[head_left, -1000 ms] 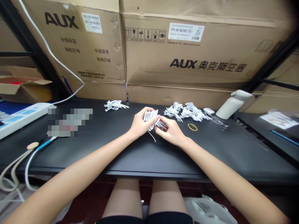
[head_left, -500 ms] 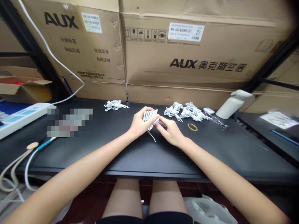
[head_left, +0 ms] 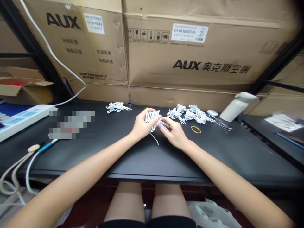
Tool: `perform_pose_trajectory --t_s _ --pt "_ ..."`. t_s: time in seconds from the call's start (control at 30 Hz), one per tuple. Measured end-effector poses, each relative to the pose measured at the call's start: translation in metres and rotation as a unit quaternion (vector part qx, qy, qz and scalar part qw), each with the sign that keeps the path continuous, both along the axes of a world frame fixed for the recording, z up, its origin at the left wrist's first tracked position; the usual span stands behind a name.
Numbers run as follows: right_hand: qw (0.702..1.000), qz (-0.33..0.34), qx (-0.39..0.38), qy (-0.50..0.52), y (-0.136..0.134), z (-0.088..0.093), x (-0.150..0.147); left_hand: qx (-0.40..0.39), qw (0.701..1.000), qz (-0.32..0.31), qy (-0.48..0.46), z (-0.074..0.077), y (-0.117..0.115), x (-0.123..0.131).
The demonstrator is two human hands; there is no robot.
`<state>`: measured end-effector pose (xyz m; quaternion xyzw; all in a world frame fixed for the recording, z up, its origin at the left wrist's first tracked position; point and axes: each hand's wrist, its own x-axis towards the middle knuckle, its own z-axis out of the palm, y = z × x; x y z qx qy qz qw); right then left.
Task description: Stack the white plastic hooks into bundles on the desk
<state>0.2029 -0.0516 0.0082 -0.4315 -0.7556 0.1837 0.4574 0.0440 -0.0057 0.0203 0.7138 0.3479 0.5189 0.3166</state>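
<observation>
A bundle of thin white wire hooks is gripped in my left hand, with the thumb pressed along its near side. One loose end dangles below the bundle. From the other side, my right hand has its thumb and fingers around the straight ends of the hooks; its fingertips are partly hidden. To the right of my hands, a yellow rubber band lies flat on the black table. Behind it are piles of similar white hooks, and a smaller pile lies at the back left.
A white bottle stands at the back right, with a small white case and glasses beside it. At left are a power strip and a cable. Large cardboard boxes wall off the back.
The fingers of my right hand have loosened slightly, and more of the hooks' straight ends show between them. My left hand keeps its hold on the bundle.
</observation>
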Motion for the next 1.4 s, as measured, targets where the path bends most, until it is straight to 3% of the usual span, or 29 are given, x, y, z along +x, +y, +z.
perform_pose_trajectory --t_s 0.4,1.4 --pt "0.999 0.000 0.029 -0.019 0.0013 0.0021 0.0010 -0.003 1.000 -0.002 0.014 -0.0025 0.0012 -0.0009" --pt "0.999 0.015 0.014 -0.033 0.0023 0.0012 0.0036 0.007 0.999 0.009 0.036 -0.0030 0.0015 -0.0015"
